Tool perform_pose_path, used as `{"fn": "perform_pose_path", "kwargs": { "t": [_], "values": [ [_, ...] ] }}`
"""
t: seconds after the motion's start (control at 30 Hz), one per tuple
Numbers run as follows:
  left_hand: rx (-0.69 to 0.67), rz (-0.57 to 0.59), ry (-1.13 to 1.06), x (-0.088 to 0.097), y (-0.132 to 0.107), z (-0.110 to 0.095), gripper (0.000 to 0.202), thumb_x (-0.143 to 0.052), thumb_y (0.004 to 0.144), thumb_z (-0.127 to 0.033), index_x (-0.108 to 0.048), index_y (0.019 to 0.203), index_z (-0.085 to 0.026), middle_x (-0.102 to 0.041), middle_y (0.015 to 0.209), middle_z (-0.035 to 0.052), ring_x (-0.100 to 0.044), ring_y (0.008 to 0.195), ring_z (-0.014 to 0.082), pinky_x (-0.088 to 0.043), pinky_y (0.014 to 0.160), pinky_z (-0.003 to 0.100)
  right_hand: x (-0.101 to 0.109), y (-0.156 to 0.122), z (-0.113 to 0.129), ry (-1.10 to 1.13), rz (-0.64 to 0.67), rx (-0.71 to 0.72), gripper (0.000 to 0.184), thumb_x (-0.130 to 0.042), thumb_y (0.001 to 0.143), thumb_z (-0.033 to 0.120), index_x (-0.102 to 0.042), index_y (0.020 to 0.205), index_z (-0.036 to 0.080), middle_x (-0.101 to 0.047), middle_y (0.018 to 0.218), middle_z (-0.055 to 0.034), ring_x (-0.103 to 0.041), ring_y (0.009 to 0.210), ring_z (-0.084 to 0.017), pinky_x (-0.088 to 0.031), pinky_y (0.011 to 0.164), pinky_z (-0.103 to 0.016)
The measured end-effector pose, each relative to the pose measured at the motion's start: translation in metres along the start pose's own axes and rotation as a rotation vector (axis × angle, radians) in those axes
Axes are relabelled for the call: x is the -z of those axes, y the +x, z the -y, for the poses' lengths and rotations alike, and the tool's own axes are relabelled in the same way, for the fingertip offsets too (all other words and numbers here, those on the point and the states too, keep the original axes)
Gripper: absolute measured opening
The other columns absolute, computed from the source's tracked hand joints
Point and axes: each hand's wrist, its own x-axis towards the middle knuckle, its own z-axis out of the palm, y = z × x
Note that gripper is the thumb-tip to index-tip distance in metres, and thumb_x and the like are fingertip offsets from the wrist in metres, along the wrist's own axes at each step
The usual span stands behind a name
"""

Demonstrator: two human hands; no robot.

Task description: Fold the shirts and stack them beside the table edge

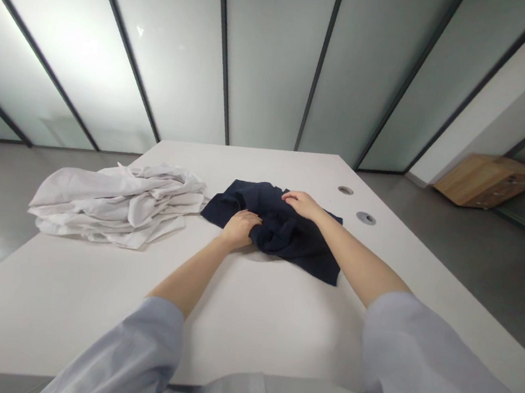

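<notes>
A crumpled dark navy garment (300, 239) lies on the white table in front of me, its kind hidden by the folds. At its near left side, my left hand (240, 227) is closed on the fabric, with the fingers curled over a fold. My right hand (303, 204) is over the garment's far right part, fingers stretched to the left and slightly bent. Whether those fingertips touch the cloth is hard to see. To the left, a loose pile of white clothes (122, 205) lies close to the navy garment.
The white table (247, 322) reaches from my body toward a frosted glass partition (274, 58). Two round cable grommets, a far one (345, 190) and a nearer one (366, 218), are set in the tabletop at right. A wooden cabinet (484, 181) stands on the floor beyond.
</notes>
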Motion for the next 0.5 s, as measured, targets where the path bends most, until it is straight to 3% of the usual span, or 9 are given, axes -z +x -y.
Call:
{"fn": "perform_pose_path", "kwargs": {
  "t": [0.1, 0.27, 0.4, 0.5],
  "values": [
    [0.003, 0.000, 0.004, 0.000, -0.001, -0.002, 0.030, -0.062, 0.063, -0.017, -0.071, 0.092, -0.021, -0.073, 0.102, 0.0086, -0.066, 0.103, 0.0265, -0.043, 0.103, 0.044, -0.023, 0.012, -0.025, -0.130, 0.113, -0.018, 0.038, -0.052, 0.088, 0.025, -0.067, 0.122, 0.023, -0.064, 0.130, -0.0056, -0.058, 0.120, -0.024, -0.041, 0.107, -0.040],
    [0.014, -0.006, 0.011, 0.004, -0.002, -0.003, 0.025, -0.062, 0.063, -0.020, -0.070, 0.087, -0.020, -0.073, 0.095, 0.0090, -0.066, 0.097, 0.0269, -0.044, 0.100, 0.044, -0.046, 0.011, -0.033, -0.319, 0.282, 0.038, 0.042, -0.049, 0.093, 0.040, -0.062, 0.130, 0.027, -0.048, 0.146, -0.0038, -0.043, 0.136, -0.028, -0.033, 0.113, -0.047],
    [0.082, -0.059, 0.057, 0.010, -0.004, -0.002, 0.020, -0.063, 0.062, -0.025, -0.067, 0.081, -0.020, -0.071, 0.086, 0.0087, -0.065, 0.091, 0.0271, -0.042, 0.100, 0.044, -0.029, 0.008, -0.046, -0.432, 0.273, -0.066, 0.043, -0.042, 0.095, 0.050, -0.065, 0.125, 0.030, -0.052, 0.143, -0.0050, -0.045, 0.134, -0.032, -0.028, 0.112, -0.054],
    [0.196, -0.096, 0.100, 0.017, -0.007, 0.001, 0.018, -0.062, 0.065, -0.027, -0.067, 0.081, -0.021, -0.070, 0.086, 0.0087, -0.063, 0.093, 0.0283, -0.040, 0.100, 0.044, -0.003, -0.001, -0.068, -0.480, 0.207, -0.261, 0.049, -0.042, 0.093, 0.057, -0.068, 0.120, 0.026, -0.059, 0.136, -0.0098, -0.048, 0.130, -0.035, -0.024, 0.112, -0.058]
  ]
}}
